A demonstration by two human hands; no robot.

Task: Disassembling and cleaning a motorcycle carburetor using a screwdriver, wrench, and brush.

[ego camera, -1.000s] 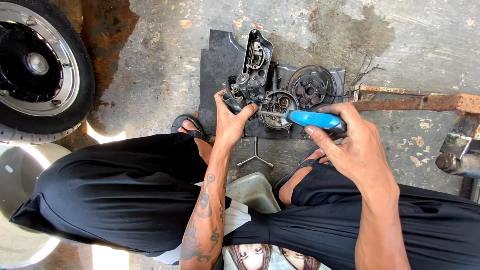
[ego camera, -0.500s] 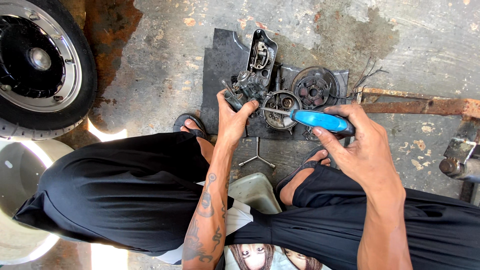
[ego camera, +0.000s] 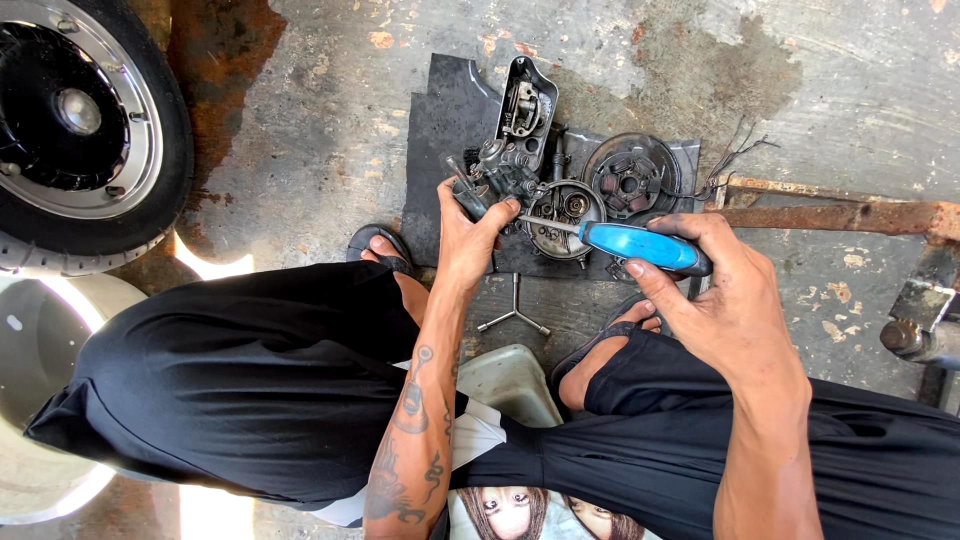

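Note:
My left hand (ego camera: 468, 232) grips a small grey metal carburettor (ego camera: 492, 180), held up above the floor. My right hand (ego camera: 722, 300) is closed on the blue handle of a screwdriver (ego camera: 640, 245); its thin metal shaft runs left and its tip meets the carburettor by my left thumb. Below both hands lies a black rubber mat (ego camera: 450, 110) with dismantled engine parts: an oblong metal cover (ego camera: 522, 100), a round housing (ego camera: 565, 215) and a dark round flywheel (ego camera: 630, 180).
A tyre on a chromed rim (ego camera: 80, 130) stands at the top left. A three-armed socket wrench (ego camera: 515, 315) lies on the concrete between my sandalled feet. A rusty steel bar (ego camera: 830, 215) runs along the right, and a pale plastic container (ego camera: 510, 385) sits between my knees.
The view has shifted slightly. Both hands keep their grip, and the screwdriver tip stays at the carburettor.

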